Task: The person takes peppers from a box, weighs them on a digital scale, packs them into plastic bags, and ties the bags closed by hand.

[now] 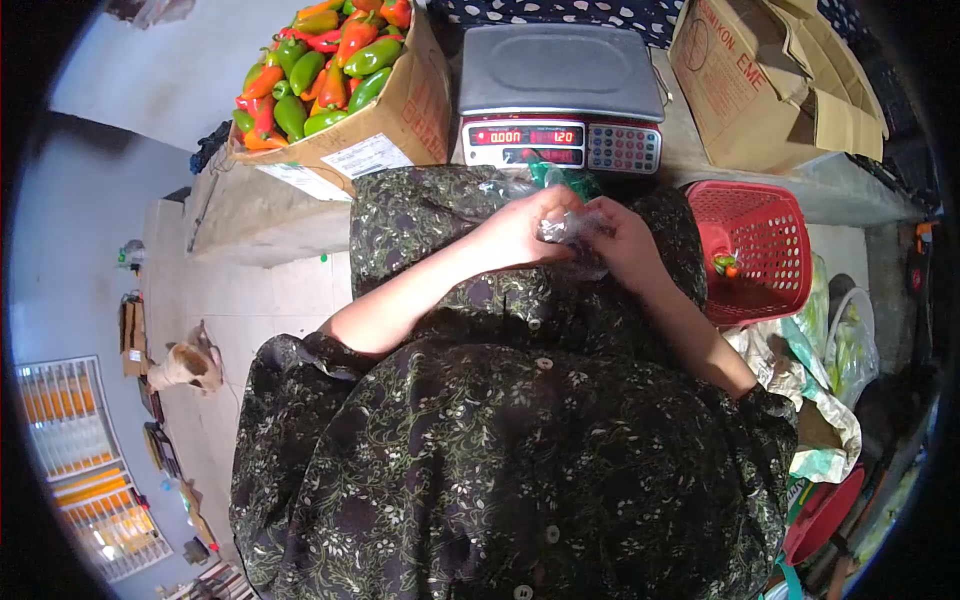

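Note:
Over my lap, my left hand (522, 230) and my right hand (626, 246) are close together, with fingers closed on a crumpled clear plastic bag (572, 228). Part of the bag shows between the fingers; the rest is hidden by the hands. Green plastic (562, 178) lies just beyond the hands, against the front of a digital scale (560, 75). Nothing rests on the scale's plate, and its red display is lit. Left of the scale, a cardboard box (405, 130) is heaped with red, orange and green peppers (318, 75).
To the right of my lap is a red plastic basket (778, 255) with a few small peppers (725, 265) inside. An open cardboard box (735, 90) stands right of the scale. Bags of green produce (852, 340) and a sack (815, 420) lie on the right side.

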{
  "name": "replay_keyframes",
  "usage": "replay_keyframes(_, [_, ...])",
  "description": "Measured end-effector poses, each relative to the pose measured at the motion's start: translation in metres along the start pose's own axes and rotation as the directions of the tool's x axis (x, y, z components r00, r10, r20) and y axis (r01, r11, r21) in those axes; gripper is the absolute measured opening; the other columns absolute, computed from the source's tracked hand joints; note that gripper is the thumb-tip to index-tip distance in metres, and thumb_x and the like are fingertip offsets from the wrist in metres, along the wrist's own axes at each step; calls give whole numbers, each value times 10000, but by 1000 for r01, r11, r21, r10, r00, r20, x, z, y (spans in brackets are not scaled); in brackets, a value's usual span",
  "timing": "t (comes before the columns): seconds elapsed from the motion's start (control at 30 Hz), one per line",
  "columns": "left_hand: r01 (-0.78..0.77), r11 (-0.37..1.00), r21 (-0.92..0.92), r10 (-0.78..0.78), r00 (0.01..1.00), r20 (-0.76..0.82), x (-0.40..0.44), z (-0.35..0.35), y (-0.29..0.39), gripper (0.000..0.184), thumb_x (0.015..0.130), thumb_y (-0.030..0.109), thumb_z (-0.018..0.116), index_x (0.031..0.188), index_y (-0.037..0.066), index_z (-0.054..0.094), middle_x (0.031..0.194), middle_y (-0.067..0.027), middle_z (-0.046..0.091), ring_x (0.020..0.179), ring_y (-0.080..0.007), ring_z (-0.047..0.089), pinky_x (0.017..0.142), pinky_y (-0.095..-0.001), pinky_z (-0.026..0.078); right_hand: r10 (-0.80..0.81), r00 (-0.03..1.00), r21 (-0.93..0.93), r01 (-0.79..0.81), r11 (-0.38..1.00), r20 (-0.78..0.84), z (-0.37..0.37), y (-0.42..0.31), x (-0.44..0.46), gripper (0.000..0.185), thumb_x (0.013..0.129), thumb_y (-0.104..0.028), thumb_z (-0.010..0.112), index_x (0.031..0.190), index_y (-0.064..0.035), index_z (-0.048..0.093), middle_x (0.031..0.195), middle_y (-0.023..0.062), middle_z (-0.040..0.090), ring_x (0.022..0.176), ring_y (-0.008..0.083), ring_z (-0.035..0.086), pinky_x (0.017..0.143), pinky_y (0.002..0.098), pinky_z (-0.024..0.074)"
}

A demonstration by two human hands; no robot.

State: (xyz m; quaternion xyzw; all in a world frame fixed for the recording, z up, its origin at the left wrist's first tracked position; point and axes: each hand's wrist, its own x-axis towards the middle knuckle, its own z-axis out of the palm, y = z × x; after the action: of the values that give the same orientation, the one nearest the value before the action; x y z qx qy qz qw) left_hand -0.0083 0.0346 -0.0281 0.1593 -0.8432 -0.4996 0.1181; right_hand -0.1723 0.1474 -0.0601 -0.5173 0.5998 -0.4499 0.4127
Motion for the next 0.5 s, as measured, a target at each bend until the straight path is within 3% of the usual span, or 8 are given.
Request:
replay_keyframes(0.07, [111, 988, 112, -108, 994, -32, 0, 0, -6, 349, 723, 79, 672, 1040, 63, 526, 888, -50, 597, 871, -153, 590, 760, -309, 467, 58, 998, 260, -60, 964, 17, -4, 8, 2, 363, 838, -174, 611, 1141, -69, 440, 848, 22, 555, 789, 110, 539, 673, 276, 454])
replay_keyframes(0.1, [167, 972, 166, -161, 986, -51, 1, -2, -7, 309, 734, 80, 668, 1010, 61, 530, 842, -42, 601, 831, -147, 597, 729, -308, 472, 103, 992, 473, -127, 872, 76, -3, 6, 1, 368, 833, -169, 618, 1140, -70, 442, 860, 26, 561, 798, 109, 539, 681, 276, 453])
replay_keyframes(0.17, [335, 941, -40, -337, 924, -181, 5, -9, -25, 169, 766, 26, 616, 910, 51, 531, 652, 20, 536, 626, -74, 499, 597, -245, 431, 147, 966, 797, -260, 545, 215, 2, -5, -4, 379, 821, -158, 631, 1139, -71, 445, 884, 33, 571, 814, 107, 539, 696, 276, 453])
replay_keyframes(0.27, [235, 972, -8, -219, 895, -389, 3, -19, -57, 229, 754, 31, 595, 977, 53, 546, 691, -19, 559, 654, -98, 541, 597, -269, 437, 161, 942, 526, -301, 795, 296, 4, -41, -10, 338, 826, -110, 615, 1112, -56, 442, 884, -10, 535, 768, 58, 508, 653, 211, 432])
replay_keyframes(0.37, [36, 873, -486, -151, 968, -200, 2, -17, -48, 390, 750, -40, 545, 1127, 45, 490, 872, -16, 567, 820, -82, 540, 727, -233, 442, -3, 996, 172, 18, 985, -87, 12, -14, -3, 329, 809, -89, 622, 1101, -56, 472, 891, 3, 550, 792, 74, 530, 669, 207, 438])
replay_keyframes(0.4, [99, 813, -573, -154, 987, -48, 0, -20, -31, 488, 745, -21, 560, 1211, 37, 430, 933, -20, 548, 890, -85, 525, 795, -231, 431, -16, 994, 88, 26, 996, -111, 9, -9, 1, 313, 810, -105, 622, 1091, -49, 494, 892, 11, 562, 811, 95, 540, 701, 235, 445])
replay_keyframes(0.47, [155, 847, -509, -133, 988, 80, -2, -16, -9, 475, 739, -8, 572, 1194, 38, 447, 942, -18, 552, 907, -94, 529, 809, -237, 428, -40, 988, -85, 27, 996, -152, -2, 4, 5, 291, 813, -138, 623, 1070, -35, 536, 894, 27, 584, 850, 137, 559, 764, 292, 459])
replay_keyframes(0.5, [177, 862, -474, -125, 982, 141, -2, -13, 1, 468, 736, -2, 578, 1186, 38, 456, 947, -17, 554, 916, -99, 531, 817, -240, 427, 58, 987, 118, -40, 992, -149, -4, 11, 5, 289, 811, -156, 624, 1061, -32, 547, 891, 34, 587, 838, 140, 561, 764, 291, 458])
